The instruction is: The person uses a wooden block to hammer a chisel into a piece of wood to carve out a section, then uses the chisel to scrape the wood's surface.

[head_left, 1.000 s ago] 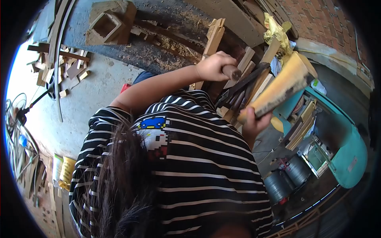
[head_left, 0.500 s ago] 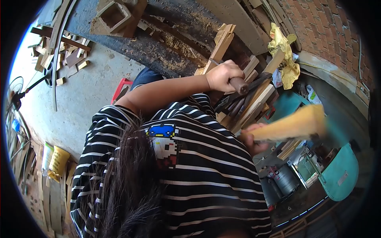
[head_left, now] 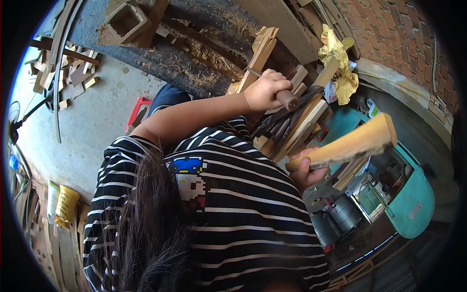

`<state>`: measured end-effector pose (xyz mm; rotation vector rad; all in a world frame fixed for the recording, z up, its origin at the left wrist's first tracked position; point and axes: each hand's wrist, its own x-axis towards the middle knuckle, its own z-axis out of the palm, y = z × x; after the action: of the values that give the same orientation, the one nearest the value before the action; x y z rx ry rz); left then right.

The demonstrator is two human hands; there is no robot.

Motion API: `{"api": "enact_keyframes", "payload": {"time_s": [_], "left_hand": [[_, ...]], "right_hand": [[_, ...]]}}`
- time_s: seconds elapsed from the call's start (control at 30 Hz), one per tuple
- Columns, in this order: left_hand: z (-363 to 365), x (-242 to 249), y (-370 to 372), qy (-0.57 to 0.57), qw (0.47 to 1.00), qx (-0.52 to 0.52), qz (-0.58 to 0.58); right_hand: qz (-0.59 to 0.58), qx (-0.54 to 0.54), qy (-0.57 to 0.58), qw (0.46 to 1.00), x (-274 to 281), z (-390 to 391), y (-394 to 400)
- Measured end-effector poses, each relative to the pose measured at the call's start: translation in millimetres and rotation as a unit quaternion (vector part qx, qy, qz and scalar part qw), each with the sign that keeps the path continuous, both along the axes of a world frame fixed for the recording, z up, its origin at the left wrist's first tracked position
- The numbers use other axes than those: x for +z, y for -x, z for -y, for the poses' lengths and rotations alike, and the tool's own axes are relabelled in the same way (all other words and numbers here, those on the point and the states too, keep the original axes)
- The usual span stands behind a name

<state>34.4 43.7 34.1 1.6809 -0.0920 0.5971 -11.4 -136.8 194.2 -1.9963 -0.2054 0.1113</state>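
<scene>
My left hand (head_left: 269, 91) is wrapped round the wooden handle of a chisel (head_left: 287, 100). The chisel's narrow metal shank (head_left: 254, 72) sticks out past the fingers and meets a pale piece of wood (head_left: 260, 54) at the bench's edge; its tip cannot be made out. Out to the right, my right hand (head_left: 310, 171) grips the narrow end of a yellowish wooden mallet (head_left: 355, 143), whose wide end points away from me. The mallet is apart from the chisel handle.
A dark workbench (head_left: 146, 58) strewn with shavings carries a square wooden frame (head_left: 127, 23). Several tools and wood strips (head_left: 292, 126) lie between my hands. A yellow sack (head_left: 336, 68) hangs near the brick wall (head_left: 404, 53). Offcuts (head_left: 73, 73) are heaped on the floor at left.
The mallet, smeared by motion before, is now sharp and its wide end sits slightly higher. The whole view has shifted a little; my left hand keeps its hold on the chisel.
</scene>
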Motion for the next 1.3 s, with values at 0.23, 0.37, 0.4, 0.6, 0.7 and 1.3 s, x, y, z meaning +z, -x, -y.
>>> {"api": "enact_keyframes", "payload": {"time_s": [0.23, 0.37, 0.4, 0.6, 0.7, 1.3], "left_hand": [[-3, 5, -7, -0.007, 1.000, -0.007, -0.003], [-6, 5, -11, 0.000, 1.000, -0.008, 0.000], [-7, 5, -11, 0.003, 1.000, -0.011, -0.001], [-11, 3, -10, -0.012, 0.999, -0.030, 0.005], [-9, 5, -7, -0.019, 0.997, -0.071, 0.006], [-11, -6, -6, -0.032, 0.998, -0.056, -0.006]], "right_hand": [[-0.020, -0.035, 0.006, 0.999, 1, -3, -8], [0.014, 0.005, -0.040, 0.999, 2, -2, -11], [0.044, 0.016, -0.095, 0.994, 1, -1, -12], [-0.164, 0.039, 0.110, 0.980, -7, -18, -12], [-0.161, -0.003, 0.042, 0.986, -8, -13, -11], [-0.115, -0.008, -0.021, 0.993, 0, -6, -11]]}}
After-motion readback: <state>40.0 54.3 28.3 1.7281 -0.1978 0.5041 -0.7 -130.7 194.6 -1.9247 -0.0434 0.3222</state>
